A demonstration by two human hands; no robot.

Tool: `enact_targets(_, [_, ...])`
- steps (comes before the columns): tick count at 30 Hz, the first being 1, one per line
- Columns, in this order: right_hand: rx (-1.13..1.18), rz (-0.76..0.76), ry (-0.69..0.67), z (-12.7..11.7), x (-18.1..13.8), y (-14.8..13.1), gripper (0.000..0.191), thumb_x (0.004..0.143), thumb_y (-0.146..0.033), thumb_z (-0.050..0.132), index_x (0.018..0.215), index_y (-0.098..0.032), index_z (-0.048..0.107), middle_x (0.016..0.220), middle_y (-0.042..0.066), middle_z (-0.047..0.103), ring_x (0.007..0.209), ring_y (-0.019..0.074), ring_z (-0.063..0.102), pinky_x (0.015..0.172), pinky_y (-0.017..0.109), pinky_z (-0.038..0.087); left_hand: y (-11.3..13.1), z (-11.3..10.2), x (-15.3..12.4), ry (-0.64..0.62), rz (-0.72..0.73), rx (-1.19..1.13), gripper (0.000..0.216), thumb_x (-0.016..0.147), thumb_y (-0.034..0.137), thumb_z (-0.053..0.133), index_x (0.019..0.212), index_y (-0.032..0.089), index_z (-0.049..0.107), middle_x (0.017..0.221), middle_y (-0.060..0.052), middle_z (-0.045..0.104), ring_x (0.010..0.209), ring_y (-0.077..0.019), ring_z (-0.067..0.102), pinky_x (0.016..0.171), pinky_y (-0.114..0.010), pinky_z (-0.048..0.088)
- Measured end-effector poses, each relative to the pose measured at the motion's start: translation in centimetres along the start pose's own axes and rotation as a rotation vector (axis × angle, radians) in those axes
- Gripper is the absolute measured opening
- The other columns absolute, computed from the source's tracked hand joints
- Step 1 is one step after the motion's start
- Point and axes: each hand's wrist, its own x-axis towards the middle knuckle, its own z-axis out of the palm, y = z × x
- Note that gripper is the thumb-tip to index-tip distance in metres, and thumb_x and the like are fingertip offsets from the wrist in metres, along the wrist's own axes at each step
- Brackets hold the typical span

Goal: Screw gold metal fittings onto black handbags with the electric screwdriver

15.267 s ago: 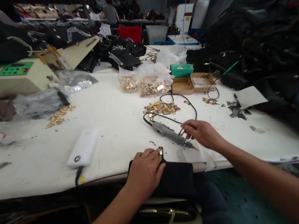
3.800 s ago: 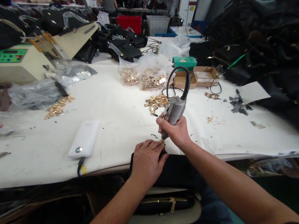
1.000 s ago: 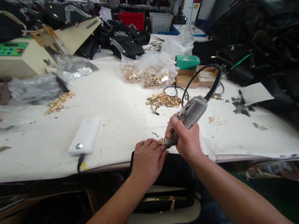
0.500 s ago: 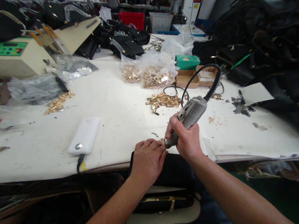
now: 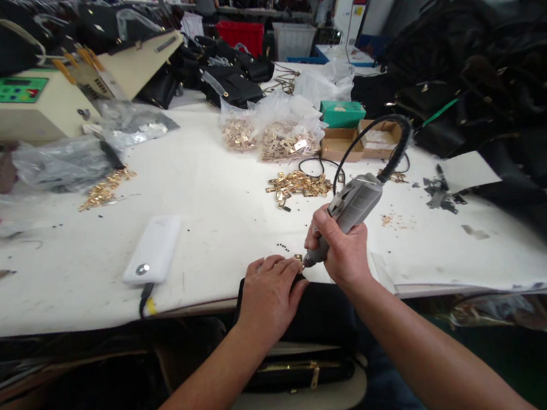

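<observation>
My left hand [image 5: 270, 294] presses down on a black bag [image 5: 317, 310] at the table's front edge, fingertips pinching a small gold fitting [image 5: 298, 257] on it. My right hand [image 5: 340, 248] is wrapped round a grey electric screwdriver [image 5: 351, 205], tilted, with its tip against the fitting. A black cord [image 5: 393, 142] loops up from the tool's back end.
White power bank [image 5: 153, 249] lies to the left, loose gold hardware [image 5: 298, 185] and bags of it [image 5: 277, 138] sit behind. Cardboard boxes [image 5: 360, 142], a beige machine [image 5: 13, 108] at far left, piled black bags [image 5: 480, 56] at right. Another black bag [image 5: 296, 373] rests in my lap.
My right hand and the screwdriver have lifted slightly and shifted a little to the right; the tip stays at the fitting. My left hand holds its place.
</observation>
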Motion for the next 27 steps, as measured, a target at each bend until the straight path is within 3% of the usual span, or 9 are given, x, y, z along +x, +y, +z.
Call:
enact_targets(12, [-0.069,0.045,-0.058,0.3,-0.2,1.0,0.035,0.08,-0.049,0.078,0.079,-0.018,0.063,0.052,-0.002,0.06,0.041,0.0125,0.053,0.041,0.025,0.048,-0.1,0.3,0.1,0.006,-0.055,-0.001,0.057,0.093,0.036,0.067,0.145,0.022,0.048,0.119,-0.008,0.072,0.113,-0.0269,0.063,0.099,-0.047,0.044])
enact_targets(20, [-0.257,0.048,-0.093,0.4,-0.2,1.3,0.026,0.078,-0.04,0.076,0.074,-0.018,0.064,0.056,-0.001,0.061,0.049,0.014,0.055,0.05,0.027,0.05,0.0,0.2,0.1,0.017,-0.053,0.005,0.041,0.093,0.036,0.068,0.131,0.024,0.057,0.112,-0.006,0.073,0.11,-0.0273,0.064,0.097,-0.047,0.044])
enact_targets(27, [-0.384,0.035,-0.257,0.6,-0.3,1.7,0.021,0.077,-0.03,0.07,0.063,-0.02,0.058,0.054,-0.002,0.058,0.047,0.0134,0.053,0.048,0.026,0.047,-0.2,0.6,0.0,0.038,-0.033,0.057,0.031,0.091,0.034,0.068,0.118,0.021,0.063,0.113,-0.01,0.073,0.109,-0.0293,0.064,0.097,-0.048,0.046])
